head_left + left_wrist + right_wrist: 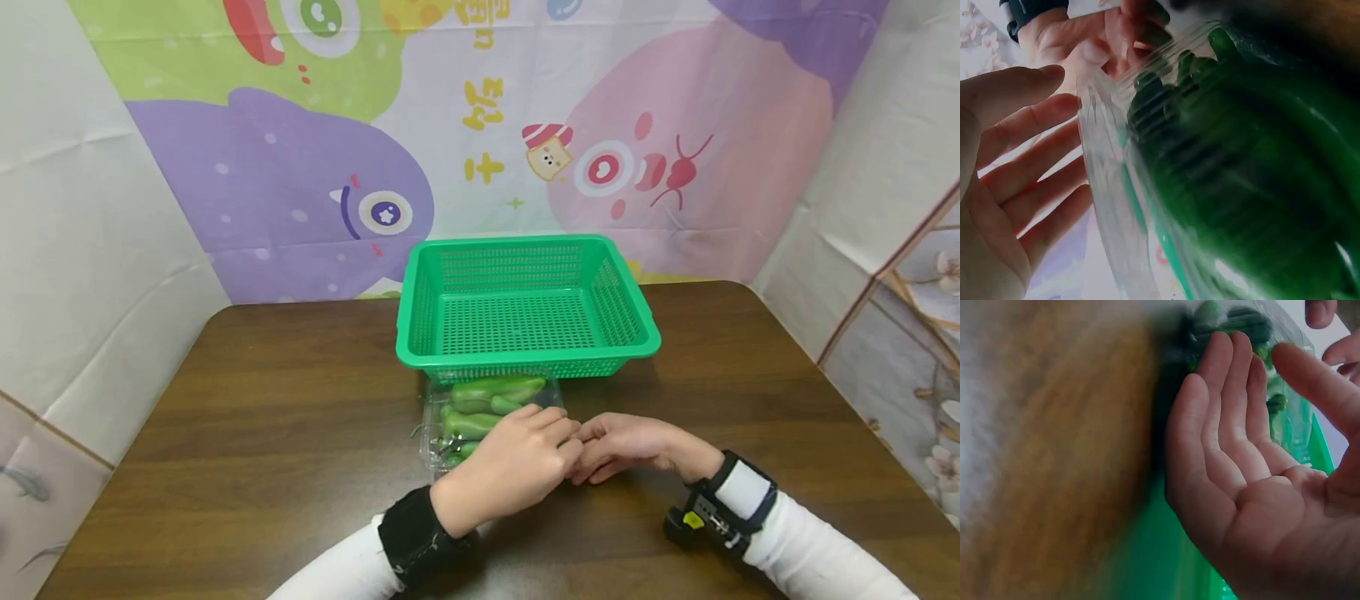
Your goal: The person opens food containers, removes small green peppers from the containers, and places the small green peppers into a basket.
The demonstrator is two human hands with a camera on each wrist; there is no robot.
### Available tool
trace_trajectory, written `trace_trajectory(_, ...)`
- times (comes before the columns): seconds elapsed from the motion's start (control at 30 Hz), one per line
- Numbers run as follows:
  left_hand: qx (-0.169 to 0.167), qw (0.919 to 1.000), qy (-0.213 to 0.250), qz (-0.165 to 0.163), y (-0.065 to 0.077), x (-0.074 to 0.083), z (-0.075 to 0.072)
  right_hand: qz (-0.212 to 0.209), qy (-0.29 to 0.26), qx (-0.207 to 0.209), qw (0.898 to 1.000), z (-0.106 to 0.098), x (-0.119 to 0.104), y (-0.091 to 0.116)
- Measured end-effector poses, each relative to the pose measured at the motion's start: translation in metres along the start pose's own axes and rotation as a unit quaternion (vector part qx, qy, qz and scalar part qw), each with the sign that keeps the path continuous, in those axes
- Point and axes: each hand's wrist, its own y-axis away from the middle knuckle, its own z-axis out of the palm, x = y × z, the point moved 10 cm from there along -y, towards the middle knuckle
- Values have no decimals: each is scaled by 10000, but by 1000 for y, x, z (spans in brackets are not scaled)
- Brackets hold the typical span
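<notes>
A clear plastic box (431,442) of green peppers (468,425) sits on the table, right in front of the green basket. My left hand (513,458) reaches over the box's near right part and covers some of it. In the left wrist view, its fairly straight fingertips meet the box's clear rim (1104,181), with the thumb apart from it. My right hand (633,446) is at the box's right end, close beside the left hand. Seen from the right wrist, its fingers (1241,419) are gently bent, palm showing, fingertips right at the box's side. Neither palm holds anything.
An empty green mesh basket (525,362) stands behind the box, near the table's back edge. The brown wooden table (300,417) stretches out on both sides. A cartoon-printed cloth (480,208) hangs behind it, with pale panels at left and right.
</notes>
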Motion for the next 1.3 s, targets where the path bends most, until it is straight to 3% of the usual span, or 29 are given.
trace_trajectory(0.23,-309,9982,-511,-97,-4,1,11,-378,58,97,9992,-5,-9,-3)
trace_trajectory(0.8,-989,9949,-167,-87,-1,0,19,-379,-763,-190,9962,5,-3,-4)
trace_trajectory(1.1,-932,9909,-952,200,0,9,21,-426,-1177,-363,9915,12,-2,-4)
trace_trajectory(1.3,-893,9899,-1077,236,0,12,25,-394,-1405,-269,9889,15,-1,-5)
